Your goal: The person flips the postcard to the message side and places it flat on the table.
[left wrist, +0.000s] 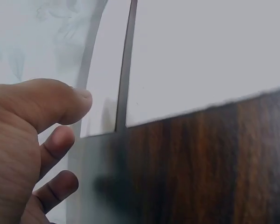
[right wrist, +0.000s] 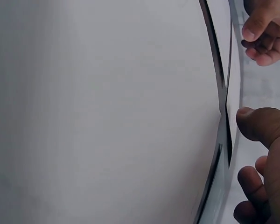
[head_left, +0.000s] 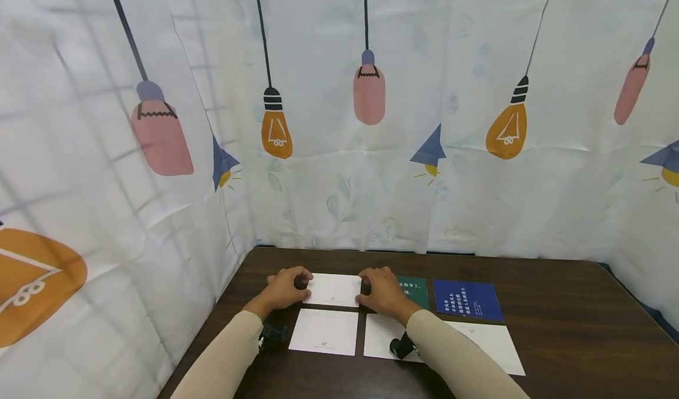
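Observation:
A white card [head_left: 333,287] lies in the back row on the dark brown table, one hand at each side of it. My left hand [head_left: 286,288] is at the card's left edge; in the left wrist view, its thumb [left wrist: 72,100] lies over that edge, with the other fingers loosely bent. At the right edge is my right hand [head_left: 383,293], its thumb [right wrist: 256,123] by the card in the right wrist view. Whether either hand bears on the card, I cannot tell. Just right of it, a green card [head_left: 415,290] with white writing is partly covered by the right hand.
Nearer me lie a white card [head_left: 325,332], another [head_left: 378,333] partly under the right forearm, and white card surface [head_left: 495,346] further right. A blue card [head_left: 468,300] with white writing lies at back right. A lamp-printed curtain [head_left: 329,198] hangs behind the table [head_left: 573,322].

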`<state>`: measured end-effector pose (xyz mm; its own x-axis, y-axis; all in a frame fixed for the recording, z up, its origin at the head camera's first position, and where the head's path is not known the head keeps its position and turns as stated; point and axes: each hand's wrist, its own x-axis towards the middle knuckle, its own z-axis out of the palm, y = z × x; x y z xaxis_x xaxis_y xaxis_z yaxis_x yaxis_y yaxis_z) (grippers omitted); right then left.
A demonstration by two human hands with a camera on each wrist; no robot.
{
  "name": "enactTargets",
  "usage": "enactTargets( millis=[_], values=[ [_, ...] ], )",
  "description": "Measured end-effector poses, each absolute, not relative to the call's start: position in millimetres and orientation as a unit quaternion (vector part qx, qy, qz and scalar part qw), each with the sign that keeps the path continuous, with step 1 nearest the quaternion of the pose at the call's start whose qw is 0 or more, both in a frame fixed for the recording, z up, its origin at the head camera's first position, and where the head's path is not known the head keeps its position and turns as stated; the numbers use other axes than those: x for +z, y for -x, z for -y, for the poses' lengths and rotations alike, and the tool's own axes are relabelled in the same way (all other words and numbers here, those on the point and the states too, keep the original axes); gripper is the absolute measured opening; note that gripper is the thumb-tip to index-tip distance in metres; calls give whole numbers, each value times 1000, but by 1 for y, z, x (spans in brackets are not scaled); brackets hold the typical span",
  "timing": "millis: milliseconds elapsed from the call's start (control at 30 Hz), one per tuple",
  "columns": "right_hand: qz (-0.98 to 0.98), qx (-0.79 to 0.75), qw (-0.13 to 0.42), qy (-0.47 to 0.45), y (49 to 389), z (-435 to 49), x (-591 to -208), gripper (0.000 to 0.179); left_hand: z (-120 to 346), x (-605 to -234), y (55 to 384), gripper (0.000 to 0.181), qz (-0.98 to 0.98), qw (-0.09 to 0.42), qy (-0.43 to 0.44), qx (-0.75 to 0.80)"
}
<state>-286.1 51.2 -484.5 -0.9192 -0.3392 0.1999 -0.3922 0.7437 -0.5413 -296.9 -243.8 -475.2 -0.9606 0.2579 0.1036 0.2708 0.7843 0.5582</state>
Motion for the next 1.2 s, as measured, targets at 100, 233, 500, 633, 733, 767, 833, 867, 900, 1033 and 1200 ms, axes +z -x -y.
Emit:
enactTargets(
  millis=[100, 233, 500, 633, 733, 767, 833, 867, 900, 1033, 1200],
  values=[
    [933, 298, 40, -196, 287, -56, -484, 53, 239, -473, 296, 26, 943, 15, 148, -298],
    [934, 293, 40, -201, 287, -65, -484, 52, 230, -472, 297, 27, 939, 10, 163, -302],
    [933, 297, 43, -198, 287, -82, -483, 55, 209, -469, 296, 30, 930, 2, 200, -308],
    [935, 293, 40, -197, 285, -87, -481, 54, 200, -467, 295, 30, 931, -6, 209, -301],
    [936, 287, 39, -199, 284, -91, -479, 55, 194, -465, 293, 31, 931, -8, 215, -295],
    [937, 285, 39, -200, 284, -92, -479, 55, 193, -465, 293, 32, 931, -9, 218, -293],
    [937, 282, 36, -201, 283, -95, -478, 56, 190, -465, 293, 33, 931, -9, 226, -286],
    [937, 283, 35, -203, 283, -96, -478, 56, 188, -465, 294, 34, 931, -10, 228, -286],
    [937, 284, 33, -202, 282, -98, -477, 56, 187, -465, 294, 34, 930, -11, 232, -285],
    [937, 283, 29, -203, 280, -104, -478, 57, 181, -466, 294, 36, 926, -12, 246, -287],
    [940, 276, 32, -197, 278, -112, -480, 58, 173, -467, 295, 39, 925, -17, 249, -285]
  ],
)
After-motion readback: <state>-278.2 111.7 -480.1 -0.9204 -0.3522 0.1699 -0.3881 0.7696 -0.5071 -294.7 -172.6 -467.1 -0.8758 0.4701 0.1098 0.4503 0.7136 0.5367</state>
